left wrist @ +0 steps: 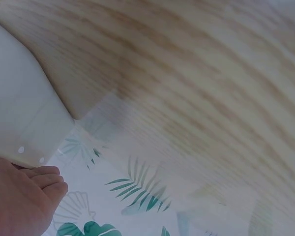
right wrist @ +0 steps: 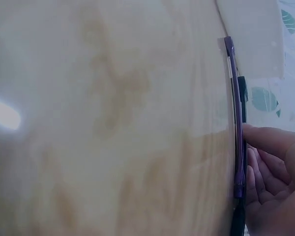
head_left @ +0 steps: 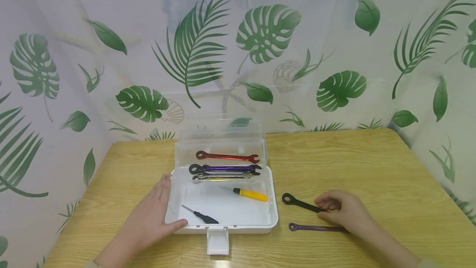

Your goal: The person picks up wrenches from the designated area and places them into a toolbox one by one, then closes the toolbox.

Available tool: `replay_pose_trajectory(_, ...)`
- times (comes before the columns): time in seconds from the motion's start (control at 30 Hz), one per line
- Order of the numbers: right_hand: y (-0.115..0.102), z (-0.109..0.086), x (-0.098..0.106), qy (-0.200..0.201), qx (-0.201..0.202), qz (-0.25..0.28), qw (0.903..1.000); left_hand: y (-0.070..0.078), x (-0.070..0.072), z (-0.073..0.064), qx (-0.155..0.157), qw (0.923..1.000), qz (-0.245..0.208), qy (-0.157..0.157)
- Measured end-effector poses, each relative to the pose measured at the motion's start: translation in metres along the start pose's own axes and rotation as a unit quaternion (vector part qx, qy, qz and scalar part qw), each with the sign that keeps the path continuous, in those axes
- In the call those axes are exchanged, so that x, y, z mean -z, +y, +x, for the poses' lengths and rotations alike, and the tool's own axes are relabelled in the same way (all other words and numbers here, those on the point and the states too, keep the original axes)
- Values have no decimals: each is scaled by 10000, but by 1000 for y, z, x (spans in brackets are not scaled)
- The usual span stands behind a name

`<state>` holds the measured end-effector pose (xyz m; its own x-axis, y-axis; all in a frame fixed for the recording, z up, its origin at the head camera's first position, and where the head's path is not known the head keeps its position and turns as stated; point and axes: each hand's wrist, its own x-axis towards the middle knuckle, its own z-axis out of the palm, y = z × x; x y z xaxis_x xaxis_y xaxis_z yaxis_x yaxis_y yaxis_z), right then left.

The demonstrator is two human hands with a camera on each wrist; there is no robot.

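Observation:
My right hand pinches the handle of a black ratcheting combination wrench lying at the table's right side. Just in front of it is a purple wrench, partly covered by the hand; both also appear in the right wrist view. My left hand rests against the left side of a white toolbox, fingers straight along the wall and thumb at the front rim. Inside the box lie a yellow-handled screwdriver and a black-handled screwdriver. Toward its back are a red wrench and several others, including a purple wrench.
The toolbox's clear lid stands raised at the back, and its white latch hangs over the front. All of this is on a wooden table. A leaf-patterned cloth encloses the back and sides.

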<state>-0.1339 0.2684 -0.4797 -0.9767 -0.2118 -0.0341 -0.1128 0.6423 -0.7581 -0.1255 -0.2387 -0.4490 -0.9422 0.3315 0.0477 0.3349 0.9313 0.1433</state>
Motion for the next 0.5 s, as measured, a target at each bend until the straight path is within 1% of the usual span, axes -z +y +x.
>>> replay_pose_trajectory(0.2, 0, 1, 0, 10, 140, -226, 9996, 2, 1, 0, 39, 10000, 6, -15)
replay_pose_trajectory(0.5, -1, 4, -1, -216, 168, -442, 9986, 3, 1, -1, 30, 10000, 35, 29)
